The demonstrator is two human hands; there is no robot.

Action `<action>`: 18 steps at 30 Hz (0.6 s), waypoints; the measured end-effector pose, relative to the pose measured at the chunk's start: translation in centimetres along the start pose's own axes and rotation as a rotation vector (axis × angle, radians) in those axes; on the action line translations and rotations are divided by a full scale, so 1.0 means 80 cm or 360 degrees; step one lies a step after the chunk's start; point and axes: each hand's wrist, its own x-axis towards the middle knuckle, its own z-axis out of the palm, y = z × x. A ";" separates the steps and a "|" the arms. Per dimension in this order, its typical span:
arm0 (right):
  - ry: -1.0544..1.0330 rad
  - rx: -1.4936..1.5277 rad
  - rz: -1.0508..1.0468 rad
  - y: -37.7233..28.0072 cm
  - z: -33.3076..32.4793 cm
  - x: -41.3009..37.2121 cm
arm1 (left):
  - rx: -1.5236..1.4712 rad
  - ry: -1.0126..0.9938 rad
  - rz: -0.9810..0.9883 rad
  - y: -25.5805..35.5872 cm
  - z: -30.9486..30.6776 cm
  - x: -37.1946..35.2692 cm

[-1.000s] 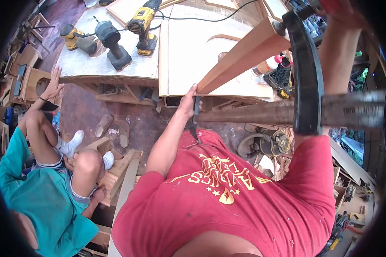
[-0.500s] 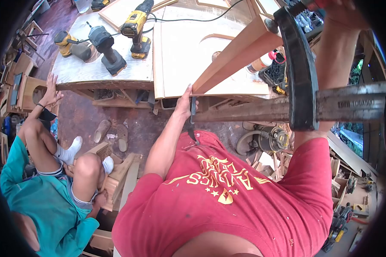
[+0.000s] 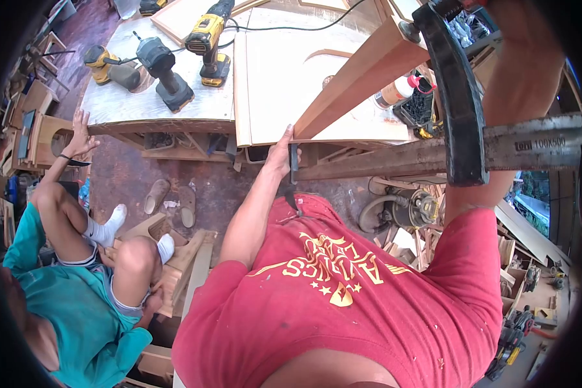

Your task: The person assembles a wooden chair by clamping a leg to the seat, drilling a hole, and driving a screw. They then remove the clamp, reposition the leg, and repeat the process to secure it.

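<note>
A long tapered wooden piece (image 3: pixel 362 81) sits between the jaws of a bar clamp (image 3: pixel 394 160), slanting up to the right. My left hand (image 3: pixel 280 157) is closed around the clamp's fixed jaw, with the thumb against the lower end of the wood. The clamp's black sliding arm (image 3: pixel 459 97) crosses the steel bar, and its screw pad (image 3: pixel 409 30) meets the wood's upper end. My right hand (image 3: pixel 498 10) is closed at the screw handle in the top right, partly cut off by the frame edge and dark.
On the workbench (image 3: pixel 119 107) lie a yellow drill (image 3: pixel 208 45), a grey cordless driver (image 3: pixel 165 71), a yellow sander (image 3: pixel 103 64) and a glue bottle (image 3: pixel 394 92). A co-worker (image 3: pixel 77 304) in a green top sits at left. Wood offcuts (image 3: pixel 404 242) lie on the floor.
The sliding arm's lower end has moved slightly right and up. My right forearm has shifted a little right. My left hand keeps its hold, and the co-worker's raised hand has moved slightly.
</note>
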 end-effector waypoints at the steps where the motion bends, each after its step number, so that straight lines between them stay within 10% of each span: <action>1: -0.0007 0.0012 -0.0004 -0.001 0.001 0.001 | 0.0004 -0.0012 -0.0014 0.001 0.000 0.000; 12: -0.0147 0.0228 -0.0025 0.009 0.006 0.016 | 0.0084 0.0065 0.0010 0.001 0.006 -0.008; 18: 0.0676 -0.0498 -0.0278 0.006 0.076 -0.015 | 0.0093 0.0102 0.0014 -0.001 0.002 -0.003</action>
